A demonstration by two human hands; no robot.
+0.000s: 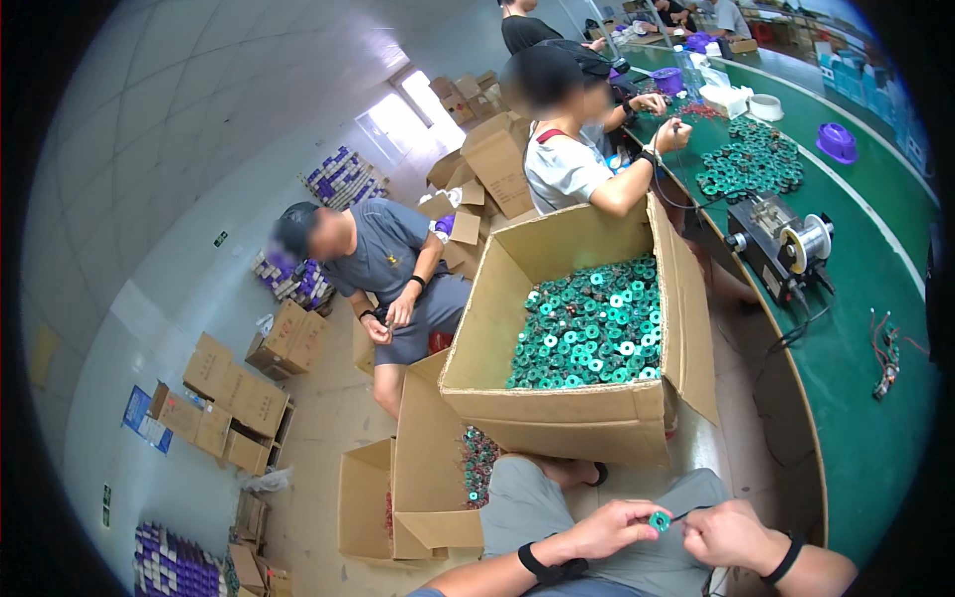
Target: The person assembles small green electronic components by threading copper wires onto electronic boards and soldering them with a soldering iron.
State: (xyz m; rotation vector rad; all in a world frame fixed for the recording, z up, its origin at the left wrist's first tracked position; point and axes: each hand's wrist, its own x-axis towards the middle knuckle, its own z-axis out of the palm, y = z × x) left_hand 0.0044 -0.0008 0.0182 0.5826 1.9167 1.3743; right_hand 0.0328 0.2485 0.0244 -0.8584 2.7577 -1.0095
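Green and ring-shaped, a small coil (660, 520) sits pinched in the fingertips of the left hand (609, 527), low over the person's lap; the right hand (731, 535) is clenched just beside it, gripping a thin dark wire (688, 514) that meets the coil. Ahead stands an open cardboard box (557, 403) heaped with similar coils; a green table (856, 418) runs along the right.

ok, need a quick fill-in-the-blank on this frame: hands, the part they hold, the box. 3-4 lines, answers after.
1. The left hand pinches a small ring-shaped coil coloured ____.
2. The right hand wears a black ____ at the wrist.
3. The open cardboard box in front of the knees is filled with many green ____.
4. The bench to the person's right has a ____ top.

Missing words: green; wristband; coils; green
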